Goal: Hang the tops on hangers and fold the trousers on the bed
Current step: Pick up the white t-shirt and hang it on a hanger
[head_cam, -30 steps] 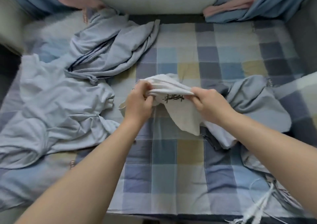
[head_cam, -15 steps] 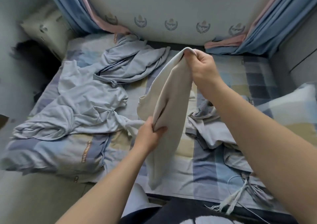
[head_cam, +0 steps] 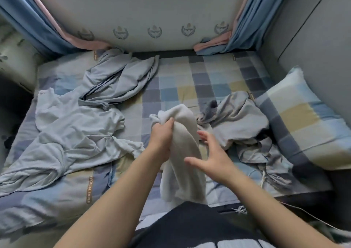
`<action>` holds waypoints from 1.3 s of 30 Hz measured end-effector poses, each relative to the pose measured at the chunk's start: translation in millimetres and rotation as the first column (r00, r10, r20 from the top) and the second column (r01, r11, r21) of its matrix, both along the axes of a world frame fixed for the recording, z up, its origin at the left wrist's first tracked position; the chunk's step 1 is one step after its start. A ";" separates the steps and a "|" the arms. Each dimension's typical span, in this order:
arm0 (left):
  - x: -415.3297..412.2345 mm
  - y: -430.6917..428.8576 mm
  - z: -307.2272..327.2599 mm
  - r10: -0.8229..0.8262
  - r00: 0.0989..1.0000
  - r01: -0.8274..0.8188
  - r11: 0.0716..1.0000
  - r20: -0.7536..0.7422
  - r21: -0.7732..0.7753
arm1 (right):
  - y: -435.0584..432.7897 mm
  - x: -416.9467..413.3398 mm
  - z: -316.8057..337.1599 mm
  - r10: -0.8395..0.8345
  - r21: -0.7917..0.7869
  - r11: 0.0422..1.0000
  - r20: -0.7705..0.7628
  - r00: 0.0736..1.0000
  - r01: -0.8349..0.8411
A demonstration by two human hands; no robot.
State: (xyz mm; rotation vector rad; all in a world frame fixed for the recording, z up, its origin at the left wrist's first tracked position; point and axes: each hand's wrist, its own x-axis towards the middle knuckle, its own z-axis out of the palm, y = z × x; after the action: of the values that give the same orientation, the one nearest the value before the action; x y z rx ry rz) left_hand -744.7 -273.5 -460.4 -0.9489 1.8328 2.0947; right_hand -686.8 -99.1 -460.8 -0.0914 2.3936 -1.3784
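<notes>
I see the checked bed [head_cam: 190,88] filling the frame, a pale blue garment [head_cam: 72,133] crumpled at left. At centre, the white top [head_cam: 185,152] hangs bunched over the bed's near edge, my left hand [head_cam: 161,137] clenched around its upper part. My right hand [head_cam: 212,160] is released, fingers spread just beside it.
</notes>
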 end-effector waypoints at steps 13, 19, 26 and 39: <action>23.9 -93.8 5.1 -0.718 0.633 0.700 0.690 -0.288 -0.184 | -57.7 -14.9 23.1 -0.547 -0.534 0.641 0.185 0.817 0.550; 55.2 -109.2 -21.7 -0.764 0.581 0.578 0.629 -0.280 -0.520 | -66.5 -29.4 58.3 -0.625 -0.654 0.441 0.268 0.733 0.615; 46.2 -99.1 11.1 -0.533 0.735 0.467 0.846 -0.420 -0.258 | -51.0 -9.2 37.3 -0.681 -0.194 0.730 -0.124 0.722 0.655; 41.0 -95.5 43.2 -0.273 0.952 0.295 0.937 -0.138 0.185 | -129.7 58.4 -33.8 -0.499 -0.014 0.860 -0.226 0.836 0.510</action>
State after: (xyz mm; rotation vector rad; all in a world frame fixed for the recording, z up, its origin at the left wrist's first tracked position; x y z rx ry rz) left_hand -703.6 -369.0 -417.3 -0.4942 1.6468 2.1331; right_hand -628.4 -228.8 -494.6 0.4607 2.7654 -1.6000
